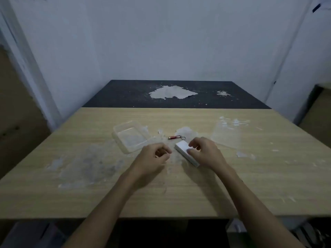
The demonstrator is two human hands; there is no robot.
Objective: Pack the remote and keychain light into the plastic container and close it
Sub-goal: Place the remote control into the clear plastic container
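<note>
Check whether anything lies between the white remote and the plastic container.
Only the left hand, curled over bare table between the remote and the container. The keychain light lies behind, off that path.

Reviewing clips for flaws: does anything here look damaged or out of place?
Yes. The wooden table has whitish worn patches, and the dark surface behind shows peeled spots. The container, keychain light and remote look intact.

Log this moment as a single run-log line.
right hand: fingers on white remote | left hand: curled, empty | keychain light: on table | container: empty, no lid on
</note>
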